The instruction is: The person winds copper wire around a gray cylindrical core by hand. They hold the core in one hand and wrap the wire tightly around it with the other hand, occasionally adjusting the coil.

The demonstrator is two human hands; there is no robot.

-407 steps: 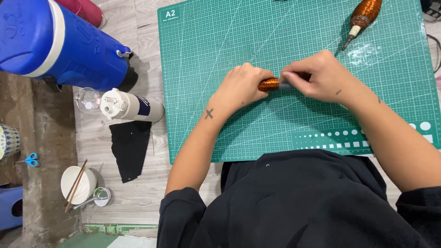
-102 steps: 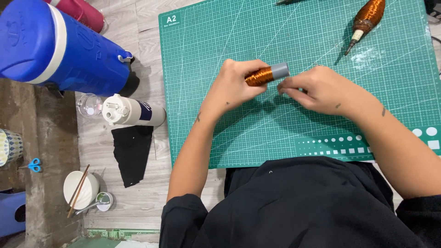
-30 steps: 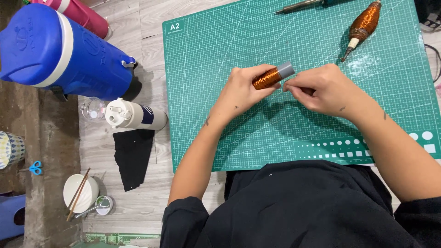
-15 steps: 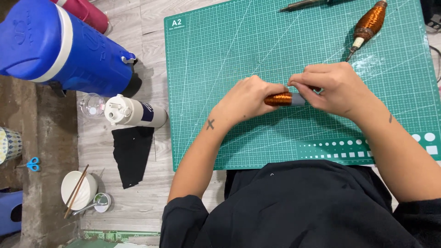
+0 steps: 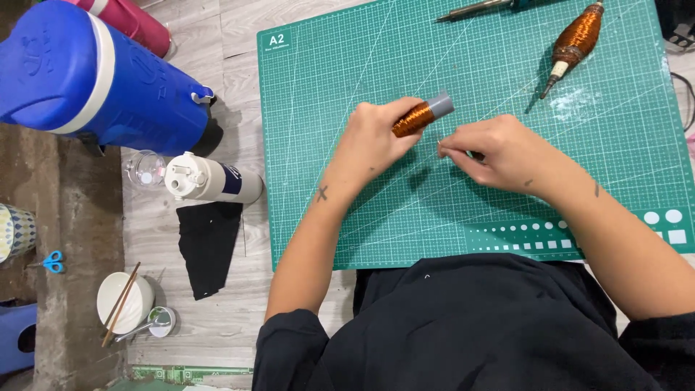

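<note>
My left hand (image 5: pixel 376 141) grips a small grey spool wound with copper wire (image 5: pixel 421 116), tilted up to the right above the green cutting mat (image 5: pixel 326 87). Just right of the spool, my right hand (image 5: pixel 492 148) has its fingertips pinched together, seemingly on a thin wire too fine to make out. Both hands hover over the middle of the mat.
A second copper-wound spool (image 5: pixel 573 42) and a soldering iron (image 5: pixel 478 9) lie at the mat's far edge. Left of the mat are a blue jug (image 5: pixel 94 80), a white bottle (image 5: pixel 210 179), a black cloth (image 5: pixel 206 246), a bowl with chopsticks (image 5: pixel 124 303) and blue scissors (image 5: pixel 51 262).
The spool has tilted up and shifted left with my left hand. My right hand has drawn away from the spool's end, leaving a small gap.
</note>
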